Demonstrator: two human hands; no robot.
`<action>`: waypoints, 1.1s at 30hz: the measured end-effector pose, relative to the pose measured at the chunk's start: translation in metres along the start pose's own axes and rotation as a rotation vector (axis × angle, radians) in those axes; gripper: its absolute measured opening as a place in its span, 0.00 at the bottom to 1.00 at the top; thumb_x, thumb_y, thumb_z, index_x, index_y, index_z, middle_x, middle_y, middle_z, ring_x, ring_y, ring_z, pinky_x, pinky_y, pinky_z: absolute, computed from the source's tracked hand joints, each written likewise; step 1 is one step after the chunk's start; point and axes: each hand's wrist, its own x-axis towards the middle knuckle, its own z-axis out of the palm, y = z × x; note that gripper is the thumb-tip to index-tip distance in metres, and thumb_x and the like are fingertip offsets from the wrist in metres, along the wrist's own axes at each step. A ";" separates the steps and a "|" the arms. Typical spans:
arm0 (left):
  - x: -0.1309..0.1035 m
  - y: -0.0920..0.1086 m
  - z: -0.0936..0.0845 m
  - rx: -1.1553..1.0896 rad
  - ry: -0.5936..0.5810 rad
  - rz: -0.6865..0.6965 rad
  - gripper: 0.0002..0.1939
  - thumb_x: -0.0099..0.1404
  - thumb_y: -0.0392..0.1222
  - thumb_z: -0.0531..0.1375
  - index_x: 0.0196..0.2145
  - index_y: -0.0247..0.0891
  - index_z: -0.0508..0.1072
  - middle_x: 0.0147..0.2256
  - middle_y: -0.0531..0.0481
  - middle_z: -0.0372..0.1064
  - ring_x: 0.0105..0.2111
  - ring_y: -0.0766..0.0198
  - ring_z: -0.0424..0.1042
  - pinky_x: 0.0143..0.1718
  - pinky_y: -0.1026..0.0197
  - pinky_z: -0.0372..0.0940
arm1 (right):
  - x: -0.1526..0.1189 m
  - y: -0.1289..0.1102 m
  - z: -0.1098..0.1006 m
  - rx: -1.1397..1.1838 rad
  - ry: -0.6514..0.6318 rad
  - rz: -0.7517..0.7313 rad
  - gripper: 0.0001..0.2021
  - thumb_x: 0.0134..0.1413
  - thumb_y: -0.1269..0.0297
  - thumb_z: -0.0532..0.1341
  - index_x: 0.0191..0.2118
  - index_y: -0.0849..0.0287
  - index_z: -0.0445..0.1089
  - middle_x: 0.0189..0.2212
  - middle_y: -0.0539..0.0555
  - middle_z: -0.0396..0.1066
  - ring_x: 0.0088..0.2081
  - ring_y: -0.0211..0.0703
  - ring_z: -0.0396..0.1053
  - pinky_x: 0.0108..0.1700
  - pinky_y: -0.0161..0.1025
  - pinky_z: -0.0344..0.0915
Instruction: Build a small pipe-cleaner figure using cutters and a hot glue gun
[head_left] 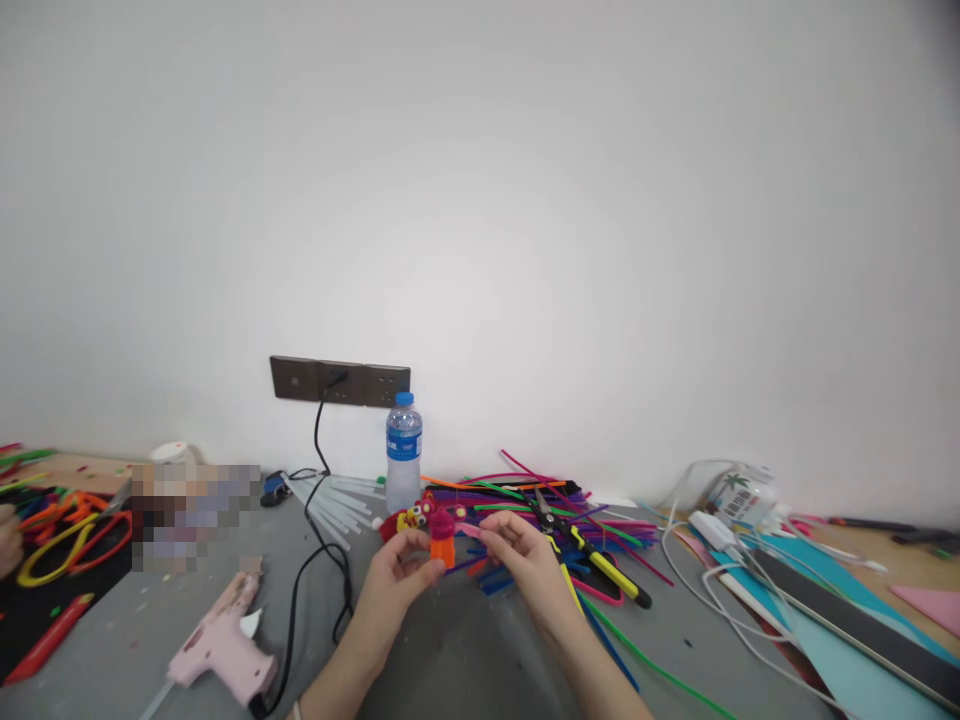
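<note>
My left hand (401,572) is closed, thumb against fingers, on a small orange and magenta fuzzy figure (442,548) that looks made of pipe cleaners. Close to its right, my right hand (521,555) pinches a short pink strip (470,530), whose left end comes near the figure's magenta top. Whether the two touch I cannot tell. Just behind my left hand sits a red and yellow fuzzy figure (411,518) with round eyes, partly hidden.
Pipe cleaners (637,532) lie heaped behind my right hand, with yellow-black pliers (600,565) on them. A water bottle (404,455) stands by clear glue sticks (330,508). A pink glue gun (225,645) lies left. Another person's hand (9,540) shows at the left edge. White cables (739,620) lie right.
</note>
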 end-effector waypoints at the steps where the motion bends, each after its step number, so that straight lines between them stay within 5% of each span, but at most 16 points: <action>1: 0.000 0.000 0.000 0.001 -0.007 -0.004 0.18 0.44 0.47 0.74 0.29 0.37 0.73 0.28 0.54 0.72 0.24 0.68 0.67 0.26 0.67 0.61 | 0.000 0.001 -0.001 0.008 0.011 -0.002 0.18 0.39 0.50 0.72 0.28 0.59 0.72 0.24 0.48 0.67 0.25 0.36 0.60 0.28 0.34 0.57; 21: 0.001 0.000 -0.002 -0.009 -0.097 -0.026 0.18 0.46 0.46 0.73 0.29 0.37 0.71 0.29 0.54 0.71 0.26 0.67 0.70 0.29 0.67 0.63 | 0.000 -0.002 0.003 -0.003 0.053 -0.061 0.20 0.36 0.48 0.73 0.29 0.59 0.73 0.25 0.52 0.73 0.28 0.42 0.69 0.32 0.37 0.67; 33: 0.000 -0.004 -0.001 0.002 -0.089 -0.042 0.20 0.45 0.48 0.73 0.30 0.36 0.71 0.28 0.53 0.71 0.26 0.66 0.70 0.28 0.66 0.63 | 0.002 -0.003 -0.004 -0.085 0.019 0.018 0.21 0.38 0.44 0.70 0.22 0.59 0.71 0.17 0.49 0.69 0.21 0.38 0.64 0.25 0.36 0.62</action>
